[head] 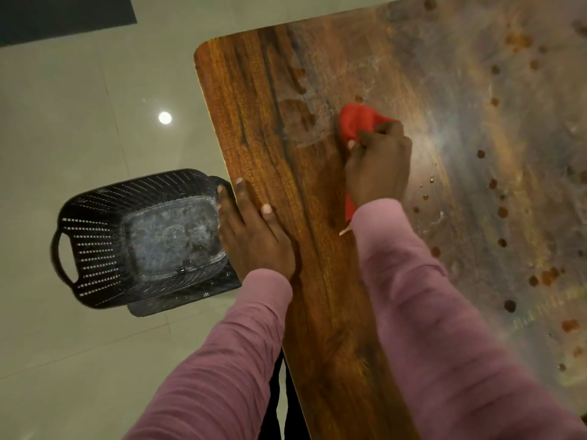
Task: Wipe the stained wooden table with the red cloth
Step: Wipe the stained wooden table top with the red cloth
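Observation:
The wooden table (266,100) fills the right of the head view, with its rounded corner at the upper left. Brown spots and smears (502,212) dot its right half, and a hazy wet streak lies left of the cloth. My right hand (378,166) grips the bunched red cloth (357,120) and holds it down on the tabletop; a strip of cloth also shows below my wrist. My left hand (254,230) rests flat on the table's left edge, fingers straight, some of them over the edge.
A black perforated plastic basket (95,236) with handles sits on the tiled floor just left of the table, close under my left hand. A dark mat (63,14) lies at the top left. A ceiling light reflects on the glossy tiles (165,117).

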`<action>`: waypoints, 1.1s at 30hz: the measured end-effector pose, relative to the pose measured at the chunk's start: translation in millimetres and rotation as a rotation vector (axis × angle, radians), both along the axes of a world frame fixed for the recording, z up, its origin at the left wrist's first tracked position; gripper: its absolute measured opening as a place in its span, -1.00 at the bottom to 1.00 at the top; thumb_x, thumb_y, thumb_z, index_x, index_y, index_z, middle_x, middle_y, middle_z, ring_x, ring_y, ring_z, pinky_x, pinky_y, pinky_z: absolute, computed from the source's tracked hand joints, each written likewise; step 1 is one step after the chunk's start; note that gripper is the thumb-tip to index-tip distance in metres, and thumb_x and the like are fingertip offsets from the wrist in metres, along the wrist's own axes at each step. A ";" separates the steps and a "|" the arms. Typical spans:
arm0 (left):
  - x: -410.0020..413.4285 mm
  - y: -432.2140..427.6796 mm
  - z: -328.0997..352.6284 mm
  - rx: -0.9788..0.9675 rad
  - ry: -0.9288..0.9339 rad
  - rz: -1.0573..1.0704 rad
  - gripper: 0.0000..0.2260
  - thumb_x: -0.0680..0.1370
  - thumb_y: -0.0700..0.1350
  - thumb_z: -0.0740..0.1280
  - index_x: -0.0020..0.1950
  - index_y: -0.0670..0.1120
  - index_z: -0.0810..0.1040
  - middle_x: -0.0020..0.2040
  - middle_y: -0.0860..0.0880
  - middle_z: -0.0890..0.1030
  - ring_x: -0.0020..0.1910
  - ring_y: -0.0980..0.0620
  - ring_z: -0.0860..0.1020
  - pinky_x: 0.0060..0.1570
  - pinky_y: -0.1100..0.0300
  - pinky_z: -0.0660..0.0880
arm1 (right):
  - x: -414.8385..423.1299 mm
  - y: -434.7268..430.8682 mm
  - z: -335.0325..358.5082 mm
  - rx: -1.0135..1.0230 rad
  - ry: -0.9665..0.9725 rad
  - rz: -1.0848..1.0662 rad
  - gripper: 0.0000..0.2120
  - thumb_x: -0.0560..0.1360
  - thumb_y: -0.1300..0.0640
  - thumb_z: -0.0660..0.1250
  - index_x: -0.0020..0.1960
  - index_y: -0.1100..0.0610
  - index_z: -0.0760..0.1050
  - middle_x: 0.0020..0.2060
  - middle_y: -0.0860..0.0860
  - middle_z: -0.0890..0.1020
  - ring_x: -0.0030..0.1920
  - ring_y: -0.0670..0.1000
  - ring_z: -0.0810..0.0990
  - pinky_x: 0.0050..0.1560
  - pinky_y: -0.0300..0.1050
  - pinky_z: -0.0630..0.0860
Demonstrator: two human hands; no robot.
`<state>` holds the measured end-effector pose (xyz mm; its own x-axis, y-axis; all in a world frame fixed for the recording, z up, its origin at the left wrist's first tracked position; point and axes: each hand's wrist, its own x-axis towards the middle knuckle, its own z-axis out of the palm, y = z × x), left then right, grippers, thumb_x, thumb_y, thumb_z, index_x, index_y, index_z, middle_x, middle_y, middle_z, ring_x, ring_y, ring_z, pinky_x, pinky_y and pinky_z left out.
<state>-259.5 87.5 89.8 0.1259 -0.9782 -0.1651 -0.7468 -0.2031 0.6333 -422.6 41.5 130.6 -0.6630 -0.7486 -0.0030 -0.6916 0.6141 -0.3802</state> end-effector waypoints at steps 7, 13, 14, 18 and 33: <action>-0.7 -7.6 9.1 0.038 0.019 0.020 -0.52 0.62 0.05 0.02 0.52 -0.06 0.12 0.56 -0.14 0.08 0.46 -0.22 0.20 0.37 -0.22 0.20 | 41.5 5.4 4.4 -0.012 0.011 0.318 -0.75 0.52 0.09 0.28 0.16 0.05 0.60 0.25 0.04 0.47 0.20 0.17 0.41 0.09 -0.06 0.38; -8.2 -105.6 13.1 -0.071 0.032 0.056 -0.52 0.61 0.09 0.04 0.51 0.00 0.09 0.51 -0.11 0.20 0.44 -0.19 0.26 0.37 -0.26 0.21 | 17.4 -3.2 16.1 -0.159 -0.068 0.114 -0.76 0.52 0.08 0.30 0.16 0.02 0.60 0.27 0.07 0.45 0.25 0.18 0.39 0.21 0.04 0.38; -11.8 -124.5 13.4 -0.089 -0.007 0.059 -0.52 0.62 0.07 0.05 0.51 -0.01 0.08 0.52 -0.12 0.19 0.45 -0.19 0.25 0.38 -0.24 0.19 | 24.7 -8.3 15.4 -0.121 -0.047 0.192 -0.76 0.52 0.07 0.29 0.16 0.03 0.60 0.28 0.07 0.45 0.24 0.18 0.39 0.18 0.01 0.38; -18.9 -159.3 2.2 -0.130 -0.112 0.119 -0.54 0.62 0.01 0.06 0.51 -0.03 0.11 0.52 -0.13 0.20 0.44 -0.17 0.25 0.39 -0.17 0.20 | 60.8 -15.4 2.6 -0.015 0.003 0.430 -0.75 0.53 0.05 0.23 0.09 0.08 0.62 0.28 0.08 0.46 0.17 0.19 0.39 0.07 0.02 0.40; -18.9 -163.2 -7.7 -0.087 -0.171 0.114 -0.56 0.64 -0.01 -0.02 0.51 -0.06 0.11 0.50 -0.12 0.25 0.42 -0.16 0.30 0.37 -0.17 0.22 | 48.4 -50.3 1.7 -0.016 0.008 0.392 -0.75 0.51 0.03 0.23 0.03 0.10 0.63 0.22 0.07 0.46 0.13 0.16 0.39 -0.01 -0.05 0.37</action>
<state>-278.4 -75.7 82.2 0.2550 -0.9658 -0.0474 -0.8201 -0.2419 0.5186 -374.3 -8.8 132.3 -0.3272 -0.9448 0.0146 -0.8753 0.2972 -0.3815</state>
